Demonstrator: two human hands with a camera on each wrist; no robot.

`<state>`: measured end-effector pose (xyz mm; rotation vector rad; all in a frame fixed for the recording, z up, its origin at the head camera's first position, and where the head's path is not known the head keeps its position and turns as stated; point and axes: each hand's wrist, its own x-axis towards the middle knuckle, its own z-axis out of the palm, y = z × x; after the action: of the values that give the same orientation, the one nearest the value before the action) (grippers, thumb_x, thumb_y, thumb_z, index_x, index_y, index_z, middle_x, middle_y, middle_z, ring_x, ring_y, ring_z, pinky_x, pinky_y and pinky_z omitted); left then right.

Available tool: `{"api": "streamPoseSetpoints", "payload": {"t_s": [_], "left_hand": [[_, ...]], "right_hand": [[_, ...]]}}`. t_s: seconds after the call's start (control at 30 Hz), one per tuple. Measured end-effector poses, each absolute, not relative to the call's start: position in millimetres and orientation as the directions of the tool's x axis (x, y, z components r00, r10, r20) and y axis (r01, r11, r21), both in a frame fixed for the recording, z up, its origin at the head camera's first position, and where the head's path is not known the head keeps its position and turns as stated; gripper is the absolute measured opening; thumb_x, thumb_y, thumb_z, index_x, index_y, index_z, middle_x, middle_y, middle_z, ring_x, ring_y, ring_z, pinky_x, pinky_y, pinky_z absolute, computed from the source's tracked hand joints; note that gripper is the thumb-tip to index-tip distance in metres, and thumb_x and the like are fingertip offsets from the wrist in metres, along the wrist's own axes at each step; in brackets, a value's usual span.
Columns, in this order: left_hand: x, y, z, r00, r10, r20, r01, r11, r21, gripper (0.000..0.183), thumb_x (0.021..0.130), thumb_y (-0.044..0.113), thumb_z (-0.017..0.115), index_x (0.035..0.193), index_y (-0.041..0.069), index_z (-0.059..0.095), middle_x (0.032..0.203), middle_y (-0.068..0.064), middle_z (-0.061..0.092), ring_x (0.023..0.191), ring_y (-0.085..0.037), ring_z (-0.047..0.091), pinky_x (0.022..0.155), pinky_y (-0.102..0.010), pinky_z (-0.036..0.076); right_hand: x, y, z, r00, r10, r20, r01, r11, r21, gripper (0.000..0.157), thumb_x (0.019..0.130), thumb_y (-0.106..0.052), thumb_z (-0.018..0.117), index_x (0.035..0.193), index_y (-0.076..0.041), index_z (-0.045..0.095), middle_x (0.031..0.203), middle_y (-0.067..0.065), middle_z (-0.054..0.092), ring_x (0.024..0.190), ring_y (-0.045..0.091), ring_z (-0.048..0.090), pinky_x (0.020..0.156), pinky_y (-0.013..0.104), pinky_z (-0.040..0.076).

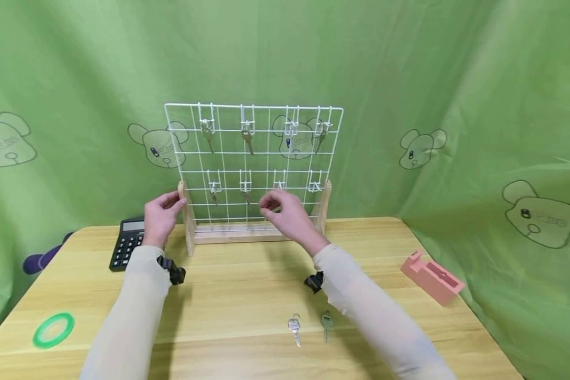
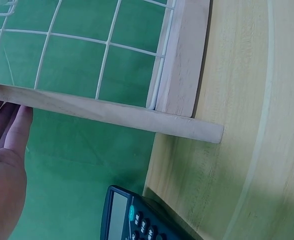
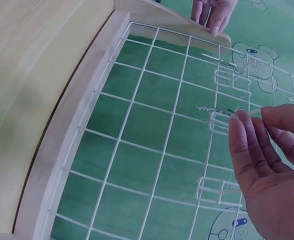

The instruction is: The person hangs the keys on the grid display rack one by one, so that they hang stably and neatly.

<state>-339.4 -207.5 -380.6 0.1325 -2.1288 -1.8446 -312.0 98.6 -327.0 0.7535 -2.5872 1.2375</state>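
My left hand [image 1: 160,215] grips the left wooden upright [image 2: 107,112] of a white wire grid rack [image 1: 254,153], thumb on one side and fingers on the other. My right hand [image 1: 288,214] is in front of the lower row of hooks, fingers bent loosely and thumb apart from them. Its fingertips are close beside a small key [image 3: 212,110] hanging from a hook [image 3: 219,122]; I see nothing held between them. Other keys hang on the grid, including one [image 1: 248,140] in the upper row and one [image 1: 214,194] at lower left.
Two loose keys, one silver [image 1: 294,328] and one darker [image 1: 326,324], lie on the table's front part. A black calculator [image 1: 125,245] is beside the left hand. A green ring-shaped roll [image 1: 53,330] lies front left, a pink tape dispenser [image 1: 432,277] at right. Green curtain [image 1: 361,63] hangs behind.
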Motion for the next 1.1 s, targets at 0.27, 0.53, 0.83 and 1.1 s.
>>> {"api": "streamPoseSetpoints", "payload": {"t_s": [0.27, 0.53, 0.83, 1.1], "left_hand": [[-339.4, -208.3, -379.9, -0.941, -0.277, 0.194, 0.149, 0.175, 0.973, 0.043, 0.095, 0.012, 0.067, 0.135, 0.001, 0.056, 0.134, -0.019, 0.057, 0.122, -0.028, 0.056, 0.103, -0.031, 0.046], [-338.3, -209.2, -380.4, -0.95, -0.264, 0.169, 0.127, 0.17, 0.977, 0.044, 0.095, 0.013, 0.066, 0.136, 0.002, 0.055, 0.136, -0.018, 0.056, 0.123, -0.028, 0.055, 0.104, -0.032, 0.045], [-338.8, -207.8, -381.1, -0.949, -0.252, 0.191, 0.149, 0.179, 0.973, 0.044, 0.095, 0.012, 0.066, 0.136, 0.001, 0.054, 0.136, -0.019, 0.056, 0.123, -0.029, 0.055, 0.103, -0.032, 0.046], [-337.3, -207.0, -380.0, -0.944, -0.268, 0.194, 0.146, 0.187, 0.971, 0.043, 0.095, 0.011, 0.066, 0.135, 0.0, 0.056, 0.134, -0.019, 0.057, 0.121, -0.029, 0.056, 0.101, -0.029, 0.047]], "right_hand": [[-297.3, 115.8, -339.4, -0.848, -0.429, 0.311, -0.518, 0.547, -0.658, 0.012, 0.091, -0.005, 0.068, 0.104, -0.005, 0.068, 0.097, -0.001, 0.063, 0.091, 0.015, 0.061, 0.081, 0.026, 0.055], [-279.2, 132.0, -356.1, -0.851, -0.468, 0.239, -0.505, 0.6, -0.62, 0.007, 0.09, -0.005, 0.069, 0.095, -0.009, 0.068, 0.086, -0.005, 0.064, 0.082, 0.012, 0.06, 0.074, 0.026, 0.055], [-258.0, 157.3, -374.1, -0.833, -0.547, 0.084, -0.476, 0.631, -0.612, 0.01, 0.087, -0.002, 0.069, 0.095, -0.009, 0.067, 0.086, -0.005, 0.063, 0.082, 0.013, 0.059, 0.074, 0.027, 0.055], [-234.6, 179.5, -400.7, -0.789, -0.613, -0.035, -0.471, 0.64, -0.607, 0.014, 0.086, 0.003, 0.067, 0.099, -0.003, 0.066, 0.088, 0.0, 0.063, 0.081, 0.014, 0.059, 0.074, 0.026, 0.055]]}}
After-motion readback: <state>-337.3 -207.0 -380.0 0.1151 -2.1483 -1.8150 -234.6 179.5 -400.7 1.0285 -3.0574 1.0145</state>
